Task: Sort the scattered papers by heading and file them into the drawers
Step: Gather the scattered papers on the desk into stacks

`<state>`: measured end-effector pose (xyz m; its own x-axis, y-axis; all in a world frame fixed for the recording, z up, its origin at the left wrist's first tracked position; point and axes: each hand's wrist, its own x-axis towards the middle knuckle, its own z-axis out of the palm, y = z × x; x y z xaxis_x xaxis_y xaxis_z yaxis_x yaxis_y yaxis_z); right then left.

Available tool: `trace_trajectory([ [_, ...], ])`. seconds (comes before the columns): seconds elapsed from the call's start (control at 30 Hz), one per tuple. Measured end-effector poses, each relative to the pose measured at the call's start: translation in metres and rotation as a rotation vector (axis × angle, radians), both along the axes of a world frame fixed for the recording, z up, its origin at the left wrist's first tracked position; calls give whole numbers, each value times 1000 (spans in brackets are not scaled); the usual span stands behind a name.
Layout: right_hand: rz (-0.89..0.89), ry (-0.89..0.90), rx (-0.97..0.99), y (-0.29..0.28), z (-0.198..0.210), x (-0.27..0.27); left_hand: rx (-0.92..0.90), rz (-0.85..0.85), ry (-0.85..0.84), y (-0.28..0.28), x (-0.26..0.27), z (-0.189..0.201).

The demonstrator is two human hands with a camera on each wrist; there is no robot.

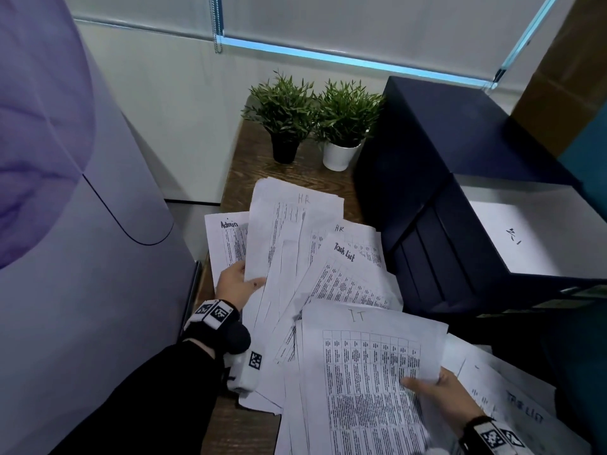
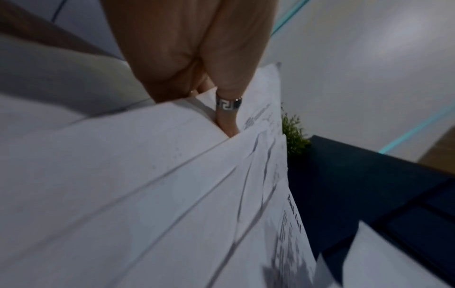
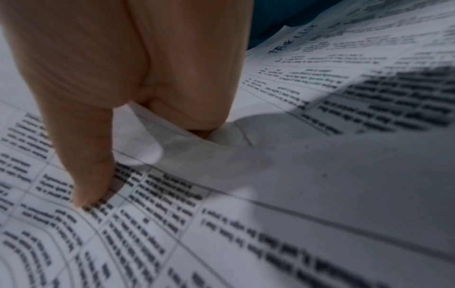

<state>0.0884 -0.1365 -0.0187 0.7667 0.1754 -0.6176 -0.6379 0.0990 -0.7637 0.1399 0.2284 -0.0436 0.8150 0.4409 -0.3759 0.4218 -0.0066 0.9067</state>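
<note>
The sorting step is in hand, and nothing from this pile looks filed yet. The left hand (image 1: 237,284) pinches the lower edge of an HR sheet (image 1: 289,224), thumb on top and fingers under it, at the far left of the fanned pile of papers (image 1: 328,290) lying on the desk (image 1: 249,178). The right hand (image 1: 437,399) pinches the right edge of the IT sheet (image 1: 368,372), the thumb pressed on the printed table and the fingers curled beneath; in the right wrist view the paper bends up between them.

The dark drawer unit (image 1: 427,198) stands just right of the pile, with one drawer pulled out and a white sheet (image 1: 525,238) lying in it.

Judging from this, the next move calls for lifting each gripped sheet clear of its neighbours without dragging them along, matching headings, and only then carrying a group to its drawer. Thin overlapping sheets are likely to cling and slide.

Counted by readable headings in the head view: two HR sheets, one Admin sheet (image 1: 230,244), one IT sheet, and two Task List sheets, one (image 1: 345,274) beside the unit, one (image 1: 519,408) right of the right hand. More sheets lie beneath, their headings hidden, so the full number cannot be told. Two potted plants (image 1: 315,110) stand behind the pile.
</note>
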Motion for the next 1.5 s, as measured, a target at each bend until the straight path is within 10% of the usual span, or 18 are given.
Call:
trace_trajectory([
  [0.2,-27,13,5,-1,-4,-1,166,210,1,8,-5,7],
  [0.37,17,21,-39,-2,-2,1,725,-36,294,8,-5,2],
  [0.77,53,-23,-52,-6,-11,7,50,-352,-113,-13,5,11],
  [0.97,58,0,-96,-8,-15,6,-115,-376,-5,-15,5,1],
  [1.13,48,10,-113,-7,-9,6,-11,-273,170,-9,1,-13],
  [1.37,-25,-8,-95,2,-3,0,614,-125,70,-29,-23,11],
  [1.5,-33,-94,-147,1,9,0,421,-265,-22,-55,-48,24],
])
